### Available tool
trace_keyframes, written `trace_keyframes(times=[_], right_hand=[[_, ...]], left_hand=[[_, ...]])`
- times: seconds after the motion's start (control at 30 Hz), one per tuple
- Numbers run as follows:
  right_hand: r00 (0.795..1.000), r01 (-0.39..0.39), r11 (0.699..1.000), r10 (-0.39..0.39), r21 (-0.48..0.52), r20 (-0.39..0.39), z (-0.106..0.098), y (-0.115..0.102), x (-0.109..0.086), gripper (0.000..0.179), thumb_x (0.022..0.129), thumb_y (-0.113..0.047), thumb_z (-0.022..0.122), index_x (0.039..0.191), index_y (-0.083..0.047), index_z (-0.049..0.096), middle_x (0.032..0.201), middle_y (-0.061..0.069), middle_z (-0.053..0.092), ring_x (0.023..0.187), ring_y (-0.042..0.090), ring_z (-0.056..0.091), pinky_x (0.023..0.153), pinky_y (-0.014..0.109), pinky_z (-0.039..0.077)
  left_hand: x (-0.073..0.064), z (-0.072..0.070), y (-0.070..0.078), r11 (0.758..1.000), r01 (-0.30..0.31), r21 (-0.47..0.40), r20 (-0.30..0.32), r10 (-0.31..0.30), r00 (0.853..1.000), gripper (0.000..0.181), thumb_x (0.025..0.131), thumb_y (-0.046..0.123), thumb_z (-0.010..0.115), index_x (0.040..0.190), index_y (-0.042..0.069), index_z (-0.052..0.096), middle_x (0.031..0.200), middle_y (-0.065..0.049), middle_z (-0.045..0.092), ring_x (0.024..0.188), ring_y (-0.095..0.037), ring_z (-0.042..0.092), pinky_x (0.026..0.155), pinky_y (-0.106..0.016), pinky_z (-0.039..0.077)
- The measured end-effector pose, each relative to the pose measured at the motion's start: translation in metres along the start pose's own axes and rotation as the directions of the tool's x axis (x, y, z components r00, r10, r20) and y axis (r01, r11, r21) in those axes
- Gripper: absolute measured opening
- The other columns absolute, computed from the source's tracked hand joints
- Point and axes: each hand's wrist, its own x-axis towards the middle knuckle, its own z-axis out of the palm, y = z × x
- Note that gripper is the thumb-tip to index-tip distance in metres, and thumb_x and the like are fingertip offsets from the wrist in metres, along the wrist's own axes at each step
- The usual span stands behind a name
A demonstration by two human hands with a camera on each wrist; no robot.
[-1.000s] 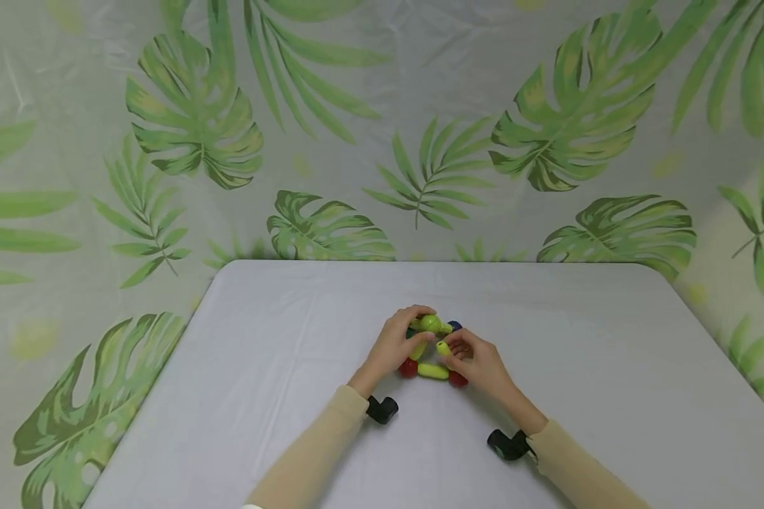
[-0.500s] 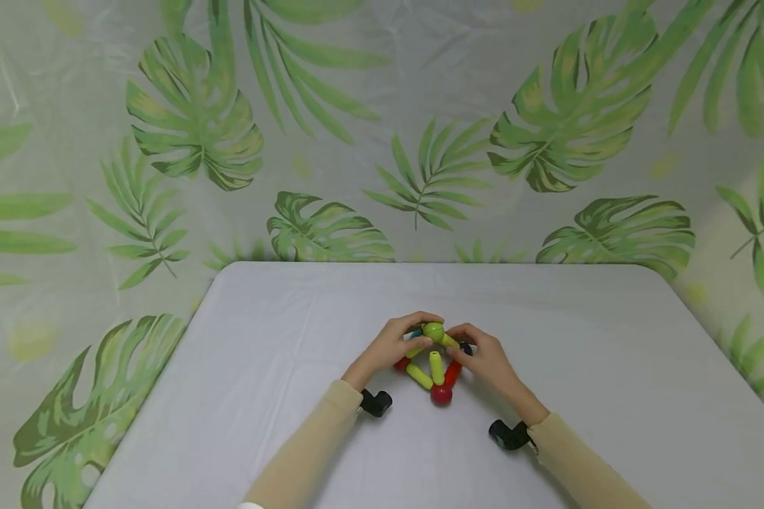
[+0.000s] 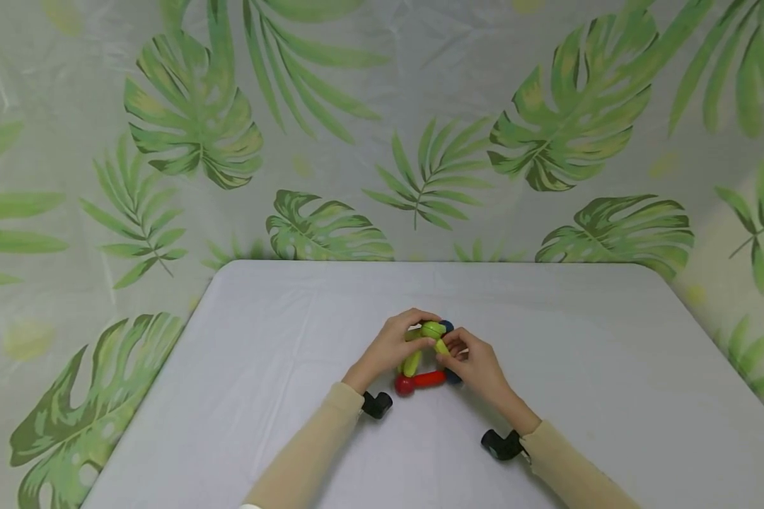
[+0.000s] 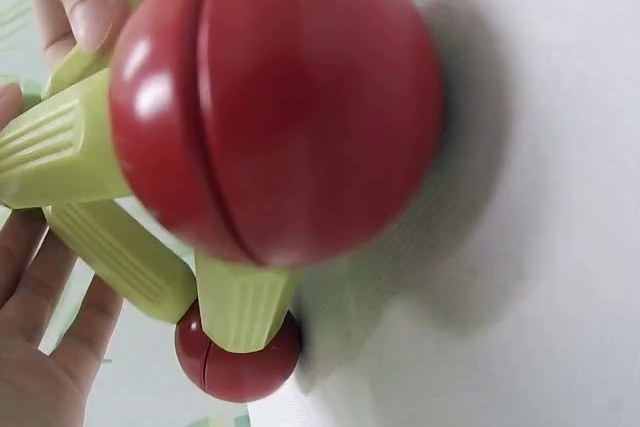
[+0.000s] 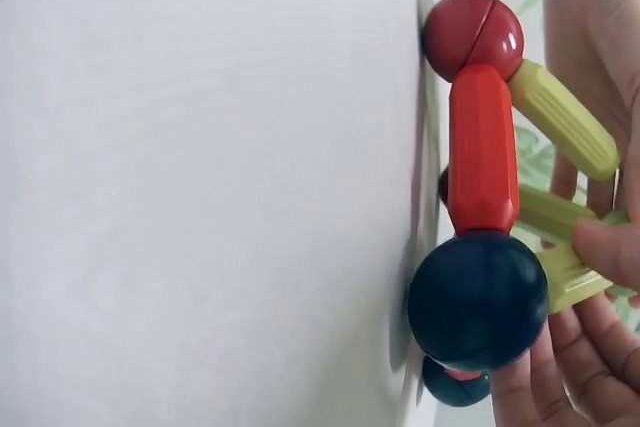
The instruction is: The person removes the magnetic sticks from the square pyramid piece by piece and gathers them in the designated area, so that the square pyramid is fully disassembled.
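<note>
A frame of magnetic balls and rods stands on the table. My left hand (image 3: 391, 346) holds its top green ball (image 3: 432, 330) between fingers and thumb. With thumb and fingertips, my right hand (image 3: 477, 360) pinches a yellow-green rod (image 3: 442, 346), whose upper end is right by the green ball and whose lower end meets a dark blue ball (image 5: 478, 300). A red rod (image 3: 429, 379) joins that blue ball to a red ball (image 3: 404, 385) at the front left. Another yellow-green rod (image 5: 565, 119) slants up from this red ball. A second red ball (image 4: 240, 357) shows in the left wrist view.
The white-covered table (image 3: 293, 318) extends around the hands. Behind it hangs a leaf-print curtain (image 3: 433, 92). Black wrist cameras (image 3: 377, 405) sit on both wrists, below beige sleeves (image 3: 312, 445).
The frame has been turned: the red rod now lies across the front and the near red ball sits further left. My right hand has shifted its grip to another yellow-green rod; my left keeps the green ball.
</note>
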Motion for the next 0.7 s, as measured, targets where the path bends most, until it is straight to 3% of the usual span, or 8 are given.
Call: trace_keyframes(times=[0.13,0.23,0.4,0.47,0.57,0.7], right_hand=[[1.0,0.009,1.0,-0.009,0.007,0.025,-0.002,-0.002,-0.004,0.023,0.079,-0.002,0.076,0.096,-0.002,0.06,0.086,0.004,0.062,0.078,0.018,0.059,0.069,0.028,0.053],[0.999,-0.025,0.999,0.023,0.043,0.046,-0.005,-0.001,-0.005,0.02,0.083,-0.004,0.073,0.099,-0.002,0.061,0.09,0.005,0.063,0.081,0.019,0.06,0.071,0.027,0.053],[0.997,-0.072,0.993,0.073,0.097,-0.014,-0.012,0.005,0.005,0.014,0.091,-0.003,0.06,0.105,-0.001,0.061,0.101,0.011,0.064,0.095,0.027,0.06,0.082,0.036,0.052],[0.997,-0.057,0.995,0.061,0.082,-0.037,-0.014,0.008,0.011,0.018,0.091,0.0,0.058,0.109,0.0,0.06,0.107,0.014,0.064,0.104,0.03,0.058,0.09,0.043,0.048],[1.0,-0.019,0.999,0.02,0.044,-0.012,-0.016,0.012,0.017,0.025,0.087,0.006,0.06,0.112,0.002,0.06,0.113,0.017,0.063,0.112,0.035,0.055,0.096,0.05,0.042],[0.999,0.016,1.0,-0.016,-0.017,0.031,-0.015,0.016,0.017,0.025,0.086,0.004,0.064,0.11,0.002,0.061,0.111,0.017,0.065,0.11,0.037,0.057,0.097,0.053,0.041]], left_hand=[[-0.001,-0.005,-0.001,1.0,0.014,-0.015,-0.015,-0.014,1.0,0.037,0.091,0.013,0.065,0.125,0.0,0.058,0.122,-0.01,0.06,0.11,-0.02,0.057,0.096,-0.03,0.044],[-0.001,-0.007,0.0,1.0,0.005,-0.023,-0.002,-0.005,1.0,0.037,0.091,0.011,0.065,0.125,0.001,0.058,0.123,-0.011,0.06,0.11,-0.021,0.057,0.094,-0.032,0.046],[0.0,-0.004,0.0,0.997,-0.015,-0.075,0.02,0.016,1.0,0.036,0.091,0.007,0.064,0.125,0.0,0.056,0.122,-0.014,0.06,0.108,-0.025,0.057,0.092,-0.039,0.047],[0.001,-0.003,0.0,0.993,-0.022,-0.115,0.021,0.025,0.999,0.036,0.09,0.004,0.064,0.124,-0.001,0.054,0.121,-0.017,0.059,0.107,-0.029,0.058,0.093,-0.042,0.046],[0.002,-0.002,0.0,0.989,-0.028,-0.147,0.035,0.034,0.999,0.035,0.089,0.001,0.064,0.121,-0.003,0.05,0.119,-0.019,0.059,0.111,-0.031,0.057,0.097,-0.042,0.044],[0.001,-0.005,0.0,0.996,-0.027,-0.08,0.032,0.029,0.999,0.035,0.089,0.004,0.065,0.122,0.0,0.053,0.122,-0.014,0.059,0.113,-0.026,0.056,0.093,-0.041,0.047]])
